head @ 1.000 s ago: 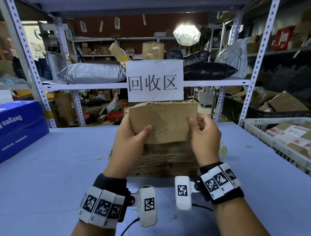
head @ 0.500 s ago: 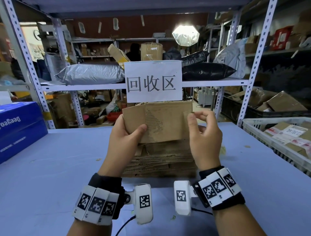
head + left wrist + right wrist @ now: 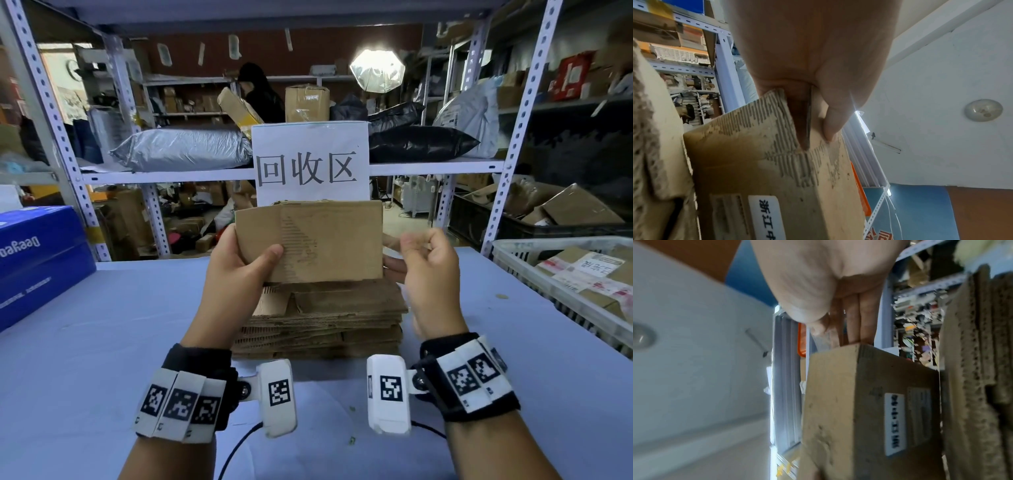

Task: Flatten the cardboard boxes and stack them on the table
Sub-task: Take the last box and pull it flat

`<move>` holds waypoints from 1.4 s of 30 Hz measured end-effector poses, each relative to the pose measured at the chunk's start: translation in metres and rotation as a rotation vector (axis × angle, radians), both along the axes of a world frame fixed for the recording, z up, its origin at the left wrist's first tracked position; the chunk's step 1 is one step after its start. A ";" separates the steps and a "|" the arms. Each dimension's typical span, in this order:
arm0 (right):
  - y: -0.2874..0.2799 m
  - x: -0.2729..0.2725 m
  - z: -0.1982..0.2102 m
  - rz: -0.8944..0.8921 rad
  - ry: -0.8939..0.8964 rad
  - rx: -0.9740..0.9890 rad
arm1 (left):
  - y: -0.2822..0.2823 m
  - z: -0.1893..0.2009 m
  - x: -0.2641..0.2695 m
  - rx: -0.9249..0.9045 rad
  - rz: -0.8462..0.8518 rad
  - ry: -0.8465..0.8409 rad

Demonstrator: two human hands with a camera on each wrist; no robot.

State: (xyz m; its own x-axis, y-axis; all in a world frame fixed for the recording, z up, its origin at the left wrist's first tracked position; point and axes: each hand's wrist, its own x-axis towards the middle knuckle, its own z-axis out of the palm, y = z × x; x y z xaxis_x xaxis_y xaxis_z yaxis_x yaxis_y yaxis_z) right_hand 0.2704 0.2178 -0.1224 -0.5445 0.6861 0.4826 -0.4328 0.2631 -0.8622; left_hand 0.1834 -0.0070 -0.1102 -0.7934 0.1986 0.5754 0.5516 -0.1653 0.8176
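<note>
At far left we see a blue box (image 3: 37,260). Mid-frame, our left hand (image 3: 236,274) pinches the flattened cardboard box (image 3: 318,240) above the stack (image 3: 325,318); our right hand (image 3: 428,274), fingers loosely curled, holds nothing. A white crate (image 3: 534,270) sits far right.

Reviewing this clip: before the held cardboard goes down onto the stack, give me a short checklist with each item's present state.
1. Left hand grips the cardboard piece: ok, thumb on its front face.
2. Right hand supports the piece: not ok, it sits beside the right edge with fingers loosely curled.
3. Piece fully flattened: cannot tell; the right wrist view suggests some depth left.
4. Stack on the table is free on top: ok.
5. Piece lined up over the stack: ok, roughly above it.
</note>
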 end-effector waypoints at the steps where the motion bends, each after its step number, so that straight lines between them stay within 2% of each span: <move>1: -0.002 0.003 0.003 0.103 0.030 -0.094 | -0.002 0.001 -0.003 -0.001 0.019 0.001; 6: -0.001 0.015 0.013 0.360 0.097 -0.253 | -0.004 0.012 -0.017 -0.042 0.148 0.059; 13: 0.005 0.022 0.019 0.678 0.233 -0.450 | 0.015 0.020 -0.029 -0.138 0.212 0.036; 15: 0.007 0.022 0.019 0.724 0.258 -0.494 | 0.018 0.025 -0.028 -0.230 0.296 0.070; 18: 0.006 0.022 0.020 0.744 0.277 -0.509 | 0.017 0.035 -0.013 -0.495 0.469 0.305; 19: 0.005 0.022 0.020 0.748 0.276 -0.502 | 0.016 0.038 -0.005 -0.542 0.402 0.391; 22: 0.002 0.021 0.022 0.751 0.246 -0.451 | 0.018 0.044 0.022 -0.579 -0.095 0.500; 23: 0.001 0.021 0.022 0.750 0.229 -0.422 | 0.022 0.044 0.027 -0.603 -0.157 0.542; 26: -0.002 0.022 0.023 0.743 0.164 -0.323 | 0.036 0.048 0.031 -0.817 -0.033 0.712; 29: -0.004 0.024 0.022 0.729 0.103 -0.230 | 0.041 0.051 0.025 -0.963 0.062 0.736; 34: -0.005 0.025 0.025 0.751 0.119 -0.239 | 0.040 0.050 0.020 -0.886 0.159 0.852; 38: -0.001 0.025 0.027 0.782 0.201 -0.397 | 0.037 0.042 0.016 -0.787 0.137 0.742; 42: 0.005 0.024 0.026 0.683 0.277 -0.515 | 0.036 0.033 0.015 -0.715 0.121 0.694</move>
State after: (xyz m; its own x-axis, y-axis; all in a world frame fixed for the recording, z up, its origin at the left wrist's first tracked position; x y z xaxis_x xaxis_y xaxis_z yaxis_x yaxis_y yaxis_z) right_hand 0.2946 0.2230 -0.0963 -0.8229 0.4228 0.3796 -0.5631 -0.5181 -0.6438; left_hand 0.1986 0.0286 -0.0767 -0.3654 0.6190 0.6952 0.9246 0.3277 0.1943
